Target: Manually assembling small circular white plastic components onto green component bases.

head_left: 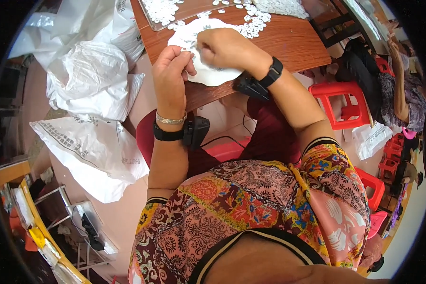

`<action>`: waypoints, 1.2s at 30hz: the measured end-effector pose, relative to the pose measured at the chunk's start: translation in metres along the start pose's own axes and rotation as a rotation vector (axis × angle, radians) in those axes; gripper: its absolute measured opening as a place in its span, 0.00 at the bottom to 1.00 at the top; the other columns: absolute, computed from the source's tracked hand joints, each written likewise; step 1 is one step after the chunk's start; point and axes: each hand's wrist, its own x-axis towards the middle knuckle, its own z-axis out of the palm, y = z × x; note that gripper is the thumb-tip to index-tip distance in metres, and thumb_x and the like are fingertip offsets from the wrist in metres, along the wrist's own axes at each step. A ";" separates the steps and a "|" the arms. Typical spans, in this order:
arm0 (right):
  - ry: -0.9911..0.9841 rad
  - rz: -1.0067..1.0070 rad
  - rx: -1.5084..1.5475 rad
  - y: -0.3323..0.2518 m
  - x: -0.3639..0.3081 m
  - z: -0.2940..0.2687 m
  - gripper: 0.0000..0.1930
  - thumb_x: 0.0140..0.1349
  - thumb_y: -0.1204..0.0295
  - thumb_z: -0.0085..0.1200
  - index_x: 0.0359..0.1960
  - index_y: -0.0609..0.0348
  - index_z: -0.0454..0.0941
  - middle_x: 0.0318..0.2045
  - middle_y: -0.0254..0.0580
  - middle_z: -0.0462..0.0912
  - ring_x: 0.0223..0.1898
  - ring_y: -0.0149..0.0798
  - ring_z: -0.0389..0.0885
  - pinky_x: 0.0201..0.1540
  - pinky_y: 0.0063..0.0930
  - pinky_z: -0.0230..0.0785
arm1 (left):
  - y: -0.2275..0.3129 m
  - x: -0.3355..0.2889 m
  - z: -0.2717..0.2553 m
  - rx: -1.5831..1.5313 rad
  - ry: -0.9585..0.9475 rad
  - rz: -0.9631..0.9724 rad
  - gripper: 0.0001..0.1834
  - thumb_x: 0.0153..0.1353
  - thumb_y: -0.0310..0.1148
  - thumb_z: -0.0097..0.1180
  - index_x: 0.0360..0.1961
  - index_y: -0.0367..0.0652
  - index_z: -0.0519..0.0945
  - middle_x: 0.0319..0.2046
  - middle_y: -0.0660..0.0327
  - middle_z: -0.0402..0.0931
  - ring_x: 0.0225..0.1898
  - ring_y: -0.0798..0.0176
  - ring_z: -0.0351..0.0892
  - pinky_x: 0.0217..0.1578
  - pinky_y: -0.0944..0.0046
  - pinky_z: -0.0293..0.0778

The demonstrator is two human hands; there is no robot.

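My left hand (pixel 172 68) is closed in a pinch at the left rim of a white plate (pixel 212 78) with a wavy edge. Between its thumb and finger shows a bit of a small white plastic piece (pixel 186 49). Over the middle of the plate is my right hand (pixel 232 47), its fingers curled inward and slightly blurred; whatever they hold is hidden. Small greyish bits (pixel 192 38) lie on the plate, partly covered by my hands. Many flat white plastic pieces with holes (pixel 254 23) are scattered on the wooden table (pixel 293 45) just beyond the plate.
A clear tray (pixel 162 12) with a pile of white pieces and a filled clear bag (pixel 281 6) sit at the table's far side. Stuffed white sacks (pixel 87 78) stand on the floor to the left. A red stool (pixel 341 90) and another person (pixel 402 94) are at the right.
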 end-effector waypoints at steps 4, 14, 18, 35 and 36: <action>-0.014 0.132 0.594 0.000 -0.001 -0.028 0.03 0.57 0.75 0.54 0.31 0.60 0.76 0.23 0.34 0.76 0.27 0.26 0.72 0.33 0.19 0.68 | -0.002 -0.002 0.000 -0.027 0.009 -0.011 0.07 0.58 0.31 0.51 0.26 0.40 0.74 0.17 0.68 0.69 0.19 0.78 0.60 0.21 0.77 0.54; -0.008 0.072 0.909 -0.019 -0.009 -0.044 0.07 0.61 0.77 0.53 0.40 0.64 0.80 0.33 0.32 0.79 0.37 0.25 0.75 0.42 0.19 0.69 | -0.004 -0.006 0.010 0.002 0.011 -0.027 0.08 0.59 0.31 0.50 0.25 0.40 0.73 0.17 0.68 0.69 0.20 0.78 0.60 0.22 0.76 0.54; 0.003 0.010 0.783 -0.018 -0.009 -0.045 0.07 0.61 0.77 0.54 0.39 0.65 0.80 0.33 0.32 0.80 0.35 0.26 0.76 0.41 0.19 0.69 | -0.007 -0.006 0.009 0.033 -0.034 -0.009 0.08 0.59 0.30 0.49 0.25 0.38 0.73 0.18 0.68 0.68 0.21 0.77 0.61 0.23 0.76 0.55; -0.017 0.312 1.277 -0.019 -0.007 -0.037 0.08 0.62 0.70 0.55 0.36 0.63 0.78 0.27 0.31 0.79 0.27 0.21 0.74 0.32 0.15 0.69 | -0.005 -0.007 0.009 0.199 0.020 0.116 0.09 0.58 0.30 0.48 0.26 0.35 0.74 0.15 0.67 0.66 0.20 0.75 0.62 0.21 0.70 0.59; -0.021 0.294 1.255 -0.018 -0.007 -0.036 0.08 0.63 0.70 0.55 0.36 0.62 0.78 0.27 0.31 0.79 0.26 0.21 0.73 0.31 0.15 0.68 | -0.005 -0.007 0.009 0.199 0.021 0.117 0.09 0.58 0.30 0.48 0.26 0.35 0.74 0.15 0.67 0.66 0.20 0.75 0.62 0.21 0.70 0.59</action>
